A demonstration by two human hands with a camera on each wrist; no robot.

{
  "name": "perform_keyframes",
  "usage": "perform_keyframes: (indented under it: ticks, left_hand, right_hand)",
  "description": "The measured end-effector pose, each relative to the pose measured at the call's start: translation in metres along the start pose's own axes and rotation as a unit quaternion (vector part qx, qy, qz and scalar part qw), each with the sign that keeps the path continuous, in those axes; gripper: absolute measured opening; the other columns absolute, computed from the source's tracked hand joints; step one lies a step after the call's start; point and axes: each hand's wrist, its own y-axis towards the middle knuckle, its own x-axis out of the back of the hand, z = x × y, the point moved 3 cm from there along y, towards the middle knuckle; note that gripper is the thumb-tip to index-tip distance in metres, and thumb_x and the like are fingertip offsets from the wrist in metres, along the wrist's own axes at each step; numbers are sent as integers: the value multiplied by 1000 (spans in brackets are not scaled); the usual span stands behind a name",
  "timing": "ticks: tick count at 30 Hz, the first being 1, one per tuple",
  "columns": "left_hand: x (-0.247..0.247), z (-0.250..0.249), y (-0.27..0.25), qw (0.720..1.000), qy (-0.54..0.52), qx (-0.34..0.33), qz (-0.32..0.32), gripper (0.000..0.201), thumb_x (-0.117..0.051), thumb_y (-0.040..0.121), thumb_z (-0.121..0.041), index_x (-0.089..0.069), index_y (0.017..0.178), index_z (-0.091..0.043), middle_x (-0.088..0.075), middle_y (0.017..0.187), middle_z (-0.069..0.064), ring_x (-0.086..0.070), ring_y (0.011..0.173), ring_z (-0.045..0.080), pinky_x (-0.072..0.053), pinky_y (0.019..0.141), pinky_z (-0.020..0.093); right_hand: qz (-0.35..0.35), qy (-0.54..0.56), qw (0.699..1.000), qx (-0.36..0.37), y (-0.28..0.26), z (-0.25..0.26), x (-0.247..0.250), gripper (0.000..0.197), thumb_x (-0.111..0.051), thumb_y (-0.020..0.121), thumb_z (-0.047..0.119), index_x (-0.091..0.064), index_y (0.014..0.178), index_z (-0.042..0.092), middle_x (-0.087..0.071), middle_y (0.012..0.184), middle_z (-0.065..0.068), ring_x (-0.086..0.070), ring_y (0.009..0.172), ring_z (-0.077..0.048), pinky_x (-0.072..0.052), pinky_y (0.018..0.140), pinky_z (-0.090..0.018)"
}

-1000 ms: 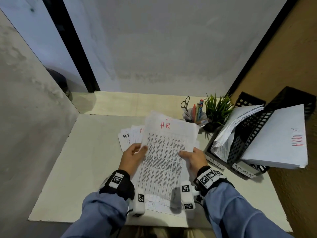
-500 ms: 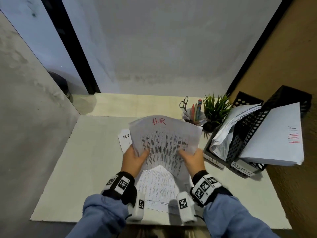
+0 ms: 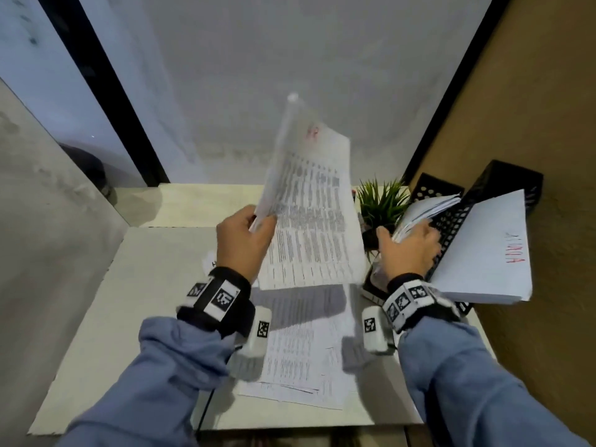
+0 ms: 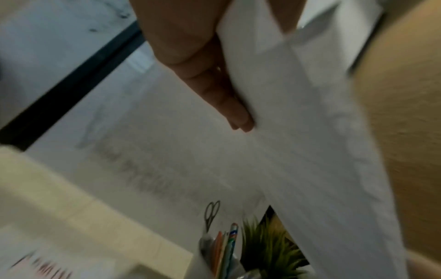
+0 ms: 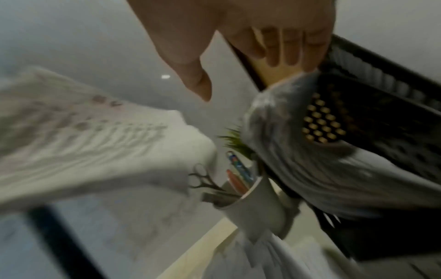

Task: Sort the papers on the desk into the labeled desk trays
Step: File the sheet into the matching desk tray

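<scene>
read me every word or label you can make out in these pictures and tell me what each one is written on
"ADMIN" in red, seen upside down, on the white sheet in the right-hand tray.
Red handwriting, probably "HR" but blurred, at the top of the sheet that the left hand holds up.
Red letters on a paper in the left wrist view: too blurred to read.
Printed rows on the sheets: too small to read.
Tray labels: hidden behind the right hand.

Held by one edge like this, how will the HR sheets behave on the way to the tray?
Probably floppy: the HR sheets bow and fan out above the left hand, which pinches only one edge. Likely light. They may splay or catch on the tray's stack.
</scene>
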Motion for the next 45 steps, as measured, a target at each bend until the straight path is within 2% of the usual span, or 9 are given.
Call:
perform_keyframes:
  ticks: [2,4,7,13,21,27,32,39,45]
  left_hand:
    - [-14,-23,7,998,45,-38,27,18,-61,83,-16,-64,66,-12,-56,57,11,-44,48,11,-37,43,20]
    - [-30,-37,13,994,73,-56,51,19,-59,83,-16,-63,65,-12,-60,56,13,-48,46,15,-41,44,26]
    - [-54,-55,18,985,117,-85,88,19,-56,82,-16,-63,66,-9,-64,59,10,-59,55,25,-49,52,33]
    - [-106,-87,20,957,192,-139,169,15,-55,83,-13,-64,71,-11,-57,59,1,-51,58,18,-35,56,23]
    - [-178,-90,22,936,235,-138,221,17,-54,88,-15,-69,90,-7,-61,76,10,-52,71,24,-39,65,29]
    - [-237,-62,15,930,216,-97,281,14,-59,85,-18,-67,94,-11,-67,92,11,-60,88,29,-41,70,28]
    - [-260,-17,7,914,212,-28,345,30,-64,82,-18,-61,112,-14,-68,103,11,-63,96,29,-50,86,34]
    - [-238,0,8,953,78,23,290,37,-64,87,-32,-56,117,-11,-66,93,2,-64,87,21,-53,82,33]
    - [-167,49,3,975,18,106,195,12,-57,91,-28,-60,91,-16,-68,91,10,-67,80,25,-56,77,40]
  right_hand:
    - [76,20,987,-141,18,-26,-13,96,-67,77,39,-13,147,0,-28,146,-24,-32,132,-37,-32,108,-45]
    - [130,66,971,-191,24,-42,-19,74,-64,79,23,-31,138,-6,-44,136,-26,-46,123,-39,-40,102,-44]
    - [110,89,980,-138,32,-50,-10,22,-50,82,6,-57,101,-3,-61,107,-23,-59,99,-39,-48,85,-40]
    - [87,86,992,-34,43,-34,27,7,-44,79,1,-51,78,1,-52,78,-16,-54,75,-32,-42,68,-31]
    - [86,79,993,27,58,-18,60,37,-46,78,4,-63,111,8,-65,98,-20,-58,91,-37,-45,74,-32]
    - [81,-17,995,60,58,-8,56,46,-50,82,17,-49,128,17,-62,114,-18,-58,103,-37,-48,83,-37]
    - [188,-111,975,42,40,-31,16,64,-50,85,18,-24,143,13,-52,126,-20,-55,112,-37,-45,90,-41]
    - [170,-130,974,69,39,-35,12,63,-48,87,22,-23,143,9,-47,132,-18,-54,113,-36,-45,88,-41]
    - [116,-9,962,249,-11,-11,17,36,-45,93,35,-52,124,18,-63,115,-1,-63,95,-22,-45,71,-28]
